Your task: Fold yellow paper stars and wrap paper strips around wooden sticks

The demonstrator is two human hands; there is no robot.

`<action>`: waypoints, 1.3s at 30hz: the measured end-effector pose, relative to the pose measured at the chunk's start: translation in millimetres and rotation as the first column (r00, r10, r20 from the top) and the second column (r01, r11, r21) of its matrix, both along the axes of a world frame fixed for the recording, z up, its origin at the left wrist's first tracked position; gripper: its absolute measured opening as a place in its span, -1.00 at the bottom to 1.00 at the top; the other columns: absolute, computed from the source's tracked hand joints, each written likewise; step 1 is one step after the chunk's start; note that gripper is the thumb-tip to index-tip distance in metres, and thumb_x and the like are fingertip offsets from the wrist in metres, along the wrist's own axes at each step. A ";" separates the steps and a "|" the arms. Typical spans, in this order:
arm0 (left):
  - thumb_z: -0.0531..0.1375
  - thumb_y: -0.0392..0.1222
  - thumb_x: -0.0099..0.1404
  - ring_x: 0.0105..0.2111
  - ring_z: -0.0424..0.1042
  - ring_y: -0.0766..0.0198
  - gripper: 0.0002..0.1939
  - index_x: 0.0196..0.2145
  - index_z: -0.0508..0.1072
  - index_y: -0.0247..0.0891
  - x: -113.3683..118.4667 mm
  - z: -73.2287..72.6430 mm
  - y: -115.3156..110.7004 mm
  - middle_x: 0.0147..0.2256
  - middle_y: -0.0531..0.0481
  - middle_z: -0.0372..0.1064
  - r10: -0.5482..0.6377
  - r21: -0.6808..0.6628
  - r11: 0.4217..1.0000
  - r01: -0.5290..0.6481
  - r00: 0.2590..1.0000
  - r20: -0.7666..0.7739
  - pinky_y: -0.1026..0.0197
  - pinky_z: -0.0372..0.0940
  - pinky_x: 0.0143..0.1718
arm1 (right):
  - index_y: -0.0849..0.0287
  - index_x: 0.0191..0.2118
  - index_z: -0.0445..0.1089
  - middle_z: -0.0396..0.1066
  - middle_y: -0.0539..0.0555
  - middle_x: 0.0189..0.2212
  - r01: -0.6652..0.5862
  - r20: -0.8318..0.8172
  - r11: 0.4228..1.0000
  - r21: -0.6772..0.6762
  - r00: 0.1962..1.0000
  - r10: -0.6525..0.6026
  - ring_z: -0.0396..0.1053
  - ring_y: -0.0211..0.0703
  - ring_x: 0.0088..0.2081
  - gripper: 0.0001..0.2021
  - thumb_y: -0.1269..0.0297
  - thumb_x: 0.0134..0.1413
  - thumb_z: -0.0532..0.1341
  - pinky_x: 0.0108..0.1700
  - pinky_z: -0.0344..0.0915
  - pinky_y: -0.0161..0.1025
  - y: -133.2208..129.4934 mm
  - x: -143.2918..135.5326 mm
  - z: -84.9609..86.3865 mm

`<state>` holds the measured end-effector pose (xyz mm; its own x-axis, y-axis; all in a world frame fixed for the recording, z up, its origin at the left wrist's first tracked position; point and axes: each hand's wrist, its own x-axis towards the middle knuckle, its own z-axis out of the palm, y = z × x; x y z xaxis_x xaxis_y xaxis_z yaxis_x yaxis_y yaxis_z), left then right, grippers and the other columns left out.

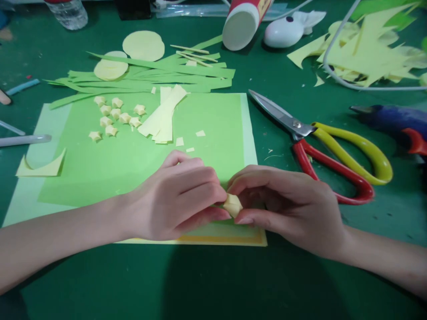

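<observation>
A small folded pale yellow paper piece (pixel 232 205) is pinched between my two hands, above the lower right part of the green paper sheet (pixel 207 164). My left hand (pixel 187 195) holds its left side with curled fingers. On its right side, my right hand (pixel 287 204) grips it between thumb and fingers. Several little yellow paper stars (pixel 124 118) lie on the sheet's upper left. Beside them, flat yellow strips (pixel 165 115) overlap in a crossed pile. A few tiny paper scraps (pixel 179 141) are scattered just beyond my left hand.
Scissors (pixel 296 126) with red and yellow handles lie right of the sheet. Green strips (pixel 150 75) and yellow discs (pixel 143 46) are behind it. A paper cup (pixel 240 26), a white object (pixel 283 32), yellow offcuts (pixel 373 49) and a dark blue tool (pixel 393 120) lie farther back and right.
</observation>
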<state>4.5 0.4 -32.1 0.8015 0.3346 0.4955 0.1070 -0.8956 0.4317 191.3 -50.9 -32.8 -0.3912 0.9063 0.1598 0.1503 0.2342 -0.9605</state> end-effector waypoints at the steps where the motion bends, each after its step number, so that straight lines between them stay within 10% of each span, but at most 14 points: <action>1: 0.01 -0.25 0.31 -0.52 0.23 0.39 -0.80 -0.48 0.24 -0.28 0.1 -0.1 -0.3 -0.54 0.08 0.31 0.000 0.007 1.000 0.000 1.000 -0.004 0.21 0.07 -0.42 | 0.29 -0.35 0.28 0.30 0.03 -0.46 -0.006 0.012 1.000 0.020 1.000 0.005 0.28 -0.43 -0.55 -0.83 0.30 -0.05 0.24 -0.59 0.29 -0.52 -0.1 0.1 0.0; 28: 0.05 -0.44 0.21 -0.55 0.19 0.38 -0.80 -0.53 0.26 -0.27 2.2 -3.9 -4.2 -0.61 0.11 0.28 -0.071 0.026 0.997 0.071 0.997 0.012 0.20 0.05 -0.48 | 0.24 -0.31 0.26 0.36 0.03 -0.44 -0.054 0.218 0.962 0.269 0.976 -0.006 0.34 -0.41 -0.51 -0.86 0.35 -0.02 0.22 -0.48 0.34 -0.48 -5.3 3.5 -1.3; 39: 0.03 -0.26 0.30 -0.53 0.25 0.41 -0.79 -0.50 0.29 -0.27 0.3 3.1 1.6 -0.56 0.10 0.32 -0.016 0.023 1.000 0.015 0.998 0.062 0.21 0.08 -0.44 | 0.27 -0.24 0.28 0.34 0.06 -0.44 -0.073 0.009 0.978 0.197 0.997 0.073 0.32 -0.37 -0.49 -0.86 0.50 0.02 0.15 -0.53 0.32 -0.44 0.3 5.8 3.3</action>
<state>4.8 2.0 -29.1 0.7742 0.3108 0.5514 0.0669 -0.9065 0.4170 197.1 -50.5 -29.5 -0.4558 0.8261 0.3314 0.1278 0.4292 -0.8941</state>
